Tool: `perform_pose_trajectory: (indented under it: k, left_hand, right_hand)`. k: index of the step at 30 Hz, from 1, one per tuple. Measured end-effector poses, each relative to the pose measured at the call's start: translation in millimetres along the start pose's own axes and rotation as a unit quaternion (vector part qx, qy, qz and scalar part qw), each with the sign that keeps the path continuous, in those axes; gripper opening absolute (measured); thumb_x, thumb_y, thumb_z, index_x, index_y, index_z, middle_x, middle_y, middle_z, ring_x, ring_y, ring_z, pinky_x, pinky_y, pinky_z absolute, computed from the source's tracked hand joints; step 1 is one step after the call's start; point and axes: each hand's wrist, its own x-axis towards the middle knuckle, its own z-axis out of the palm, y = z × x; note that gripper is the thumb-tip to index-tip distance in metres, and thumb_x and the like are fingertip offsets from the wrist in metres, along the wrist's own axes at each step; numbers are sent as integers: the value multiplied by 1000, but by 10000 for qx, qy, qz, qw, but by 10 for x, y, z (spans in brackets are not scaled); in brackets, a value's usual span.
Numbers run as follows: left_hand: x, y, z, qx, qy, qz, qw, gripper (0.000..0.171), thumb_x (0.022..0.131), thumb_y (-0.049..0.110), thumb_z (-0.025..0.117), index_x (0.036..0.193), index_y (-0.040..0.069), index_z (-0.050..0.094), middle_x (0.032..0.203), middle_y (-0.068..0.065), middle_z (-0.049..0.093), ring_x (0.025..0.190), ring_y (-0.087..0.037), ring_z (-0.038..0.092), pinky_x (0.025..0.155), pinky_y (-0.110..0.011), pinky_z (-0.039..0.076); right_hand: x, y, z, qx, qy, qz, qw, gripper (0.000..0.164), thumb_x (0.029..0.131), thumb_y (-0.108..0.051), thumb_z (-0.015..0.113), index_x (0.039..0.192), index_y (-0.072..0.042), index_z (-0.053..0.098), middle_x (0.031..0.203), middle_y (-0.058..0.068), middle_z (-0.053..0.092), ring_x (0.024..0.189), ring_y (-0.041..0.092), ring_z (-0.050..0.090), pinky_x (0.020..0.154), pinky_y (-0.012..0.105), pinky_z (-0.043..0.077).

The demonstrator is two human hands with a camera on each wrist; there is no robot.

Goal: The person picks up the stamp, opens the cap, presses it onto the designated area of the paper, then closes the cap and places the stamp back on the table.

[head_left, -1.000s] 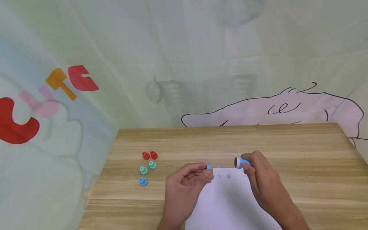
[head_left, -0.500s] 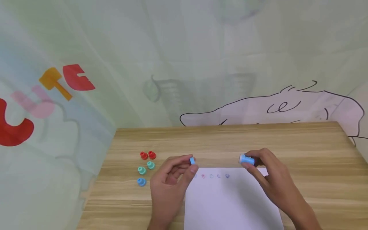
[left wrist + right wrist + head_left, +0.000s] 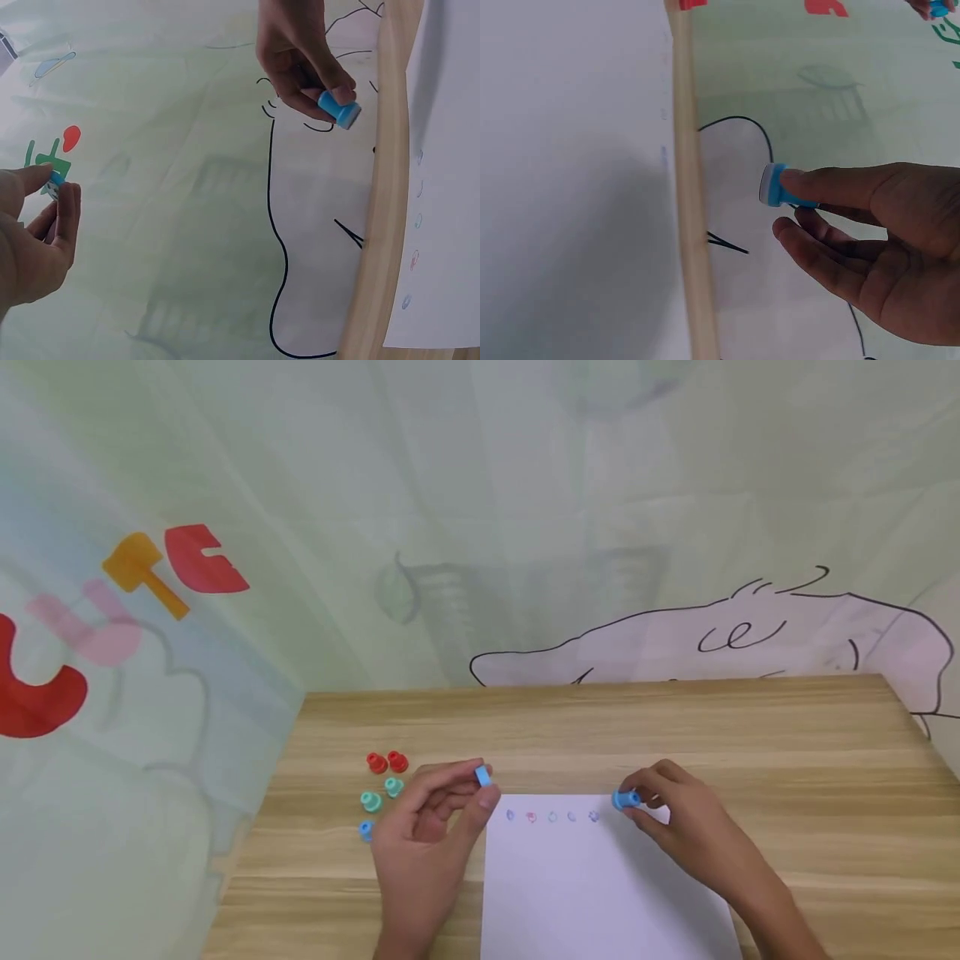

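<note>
My left hand (image 3: pixel 431 839) pinches a small blue stamp cap (image 3: pixel 483 775) between thumb and fingertips, left of the paper's top corner. In the left wrist view the flat face of this cap (image 3: pixel 54 185) carries a printed picture. My right hand (image 3: pixel 693 831) grips a blue stamp (image 3: pixel 626 799) by its narrow handle, over the top edge of the white sheet of paper (image 3: pixel 600 893). The stamp's wide end points down toward the sheet. To its left runs a row of several small coloured stamp prints (image 3: pixel 552 817) along the sheet's top.
Left of my left hand stand two red stamps (image 3: pixel 377 763), two green stamps (image 3: pixel 371 802) and a blue stamp (image 3: pixel 366 831), partly covered by the hand. The wooden table (image 3: pixel 840 793) ends at a printed curtain (image 3: pixel 525 527) behind.
My left hand has moved left with the cap, uncovering the row of prints. The right hand has turned the stamp from facing left to facing down and lowered it toward the paper.
</note>
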Motion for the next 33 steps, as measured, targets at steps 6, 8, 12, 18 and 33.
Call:
perform_pose_trajectory:
  k: [6, 8, 12, 18, 33]
  left_hand:
    - [22, 18, -8, -112, -37, 217, 9997, 28, 89, -19, 73, 116, -13, 71, 106, -15, 74, 94, -20, 74, 84, -28, 66]
    - [22, 28, -9, -95, -53, 240, 9997, 28, 89, -19, 73, 117, -13, 71, 106, -16, 74, 94, -20, 74, 84, -27, 66]
    - [22, 43, -16, -63, -66, 261, 9996, 29, 89, -19, 73, 117, -13, 70, 106, -15, 75, 94, -19, 74, 83, -28, 66]
    - [20, 56, -30, -51, -67, 315, 9995, 29, 89, -19, 73, 117, -14, 70, 107, -13, 75, 94, -19, 74, 84, -28, 66]
    - [37, 69, -42, -98, -91, 441, 9989, 31, 87, -22, 73, 117, -14, 70, 106, -14, 75, 93, -18, 75, 83, -28, 66]
  right_hand:
    - [31, 71, 131, -80, -328, 268, 9991, 26, 86, 4, 83, 105, -12, 78, 96, -5, 62, 86, 11, 65, 75, 32, 65]
    - [36, 88, 159, -182, -419, 351, 9983, 25, 87, 4, 83, 106, -10, 79, 96, -4, 63, 86, 11, 64, 73, 31, 64]
    - [41, 115, 204, -255, -585, 468, 9969, 24, 87, 4, 83, 108, -9, 79, 96, -2, 64, 86, 10, 64, 71, 28, 62]
    - [57, 132, 257, -200, -644, 500, 9965, 25, 86, 5, 83, 106, -10, 80, 95, -2, 65, 87, 10, 65, 73, 27, 63]
    - [65, 156, 287, -287, -630, 440, 9966, 25, 85, 7, 84, 103, -9, 81, 93, -2, 65, 86, 10, 65, 74, 27, 63]
